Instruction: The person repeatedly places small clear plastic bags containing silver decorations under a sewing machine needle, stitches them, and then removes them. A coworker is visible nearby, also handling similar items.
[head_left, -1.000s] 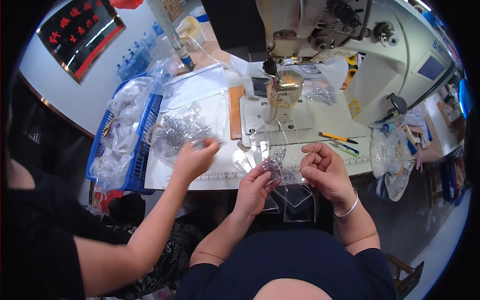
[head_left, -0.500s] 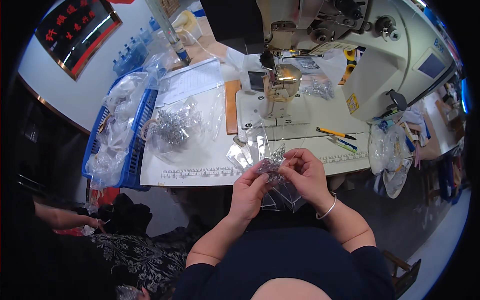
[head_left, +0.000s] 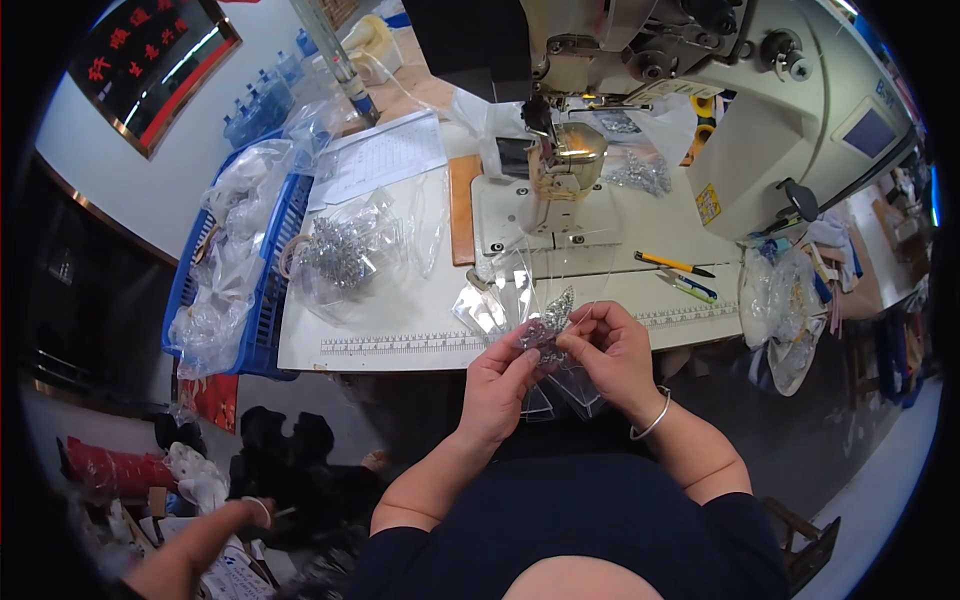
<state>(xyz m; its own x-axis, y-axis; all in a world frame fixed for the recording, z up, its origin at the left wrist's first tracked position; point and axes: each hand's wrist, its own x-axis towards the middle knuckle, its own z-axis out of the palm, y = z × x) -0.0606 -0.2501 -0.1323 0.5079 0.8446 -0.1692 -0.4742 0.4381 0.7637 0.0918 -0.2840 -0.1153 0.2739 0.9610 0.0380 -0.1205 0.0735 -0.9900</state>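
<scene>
Close to the table's front edge, my left hand (head_left: 497, 382) pinches a silver glittery ornament (head_left: 562, 305) from its left side. My right hand (head_left: 612, 352) grips the same piece from the right, thumb and forefinger together. Its upper end tapers to a leaf-like point. Clear stiff plastic pieces (head_left: 500, 297) fan out beyond my fingers, and more plastic hangs below them. Thin threads run from the sewing machine (head_left: 570, 165) toward my hands. My fingers cover the ornament's middle, so how it joins the plastic cannot be made out.
A pile of silver ornaments in plastic (head_left: 345, 250) lies left, beside a blue basket (head_left: 272, 250) of plastic bags. An orange pen (head_left: 672, 263) and a green-tipped pen (head_left: 692, 288) lie right. A printed ruler (head_left: 400, 344) follows the front edge. Another person's arm (head_left: 205, 540) is at lower left.
The silver ornament's pointed end now stands out more clearly above my fingers. My hands have barely shifted. At lower left, the other person has moved, uncovering a red bundle and boxes.
</scene>
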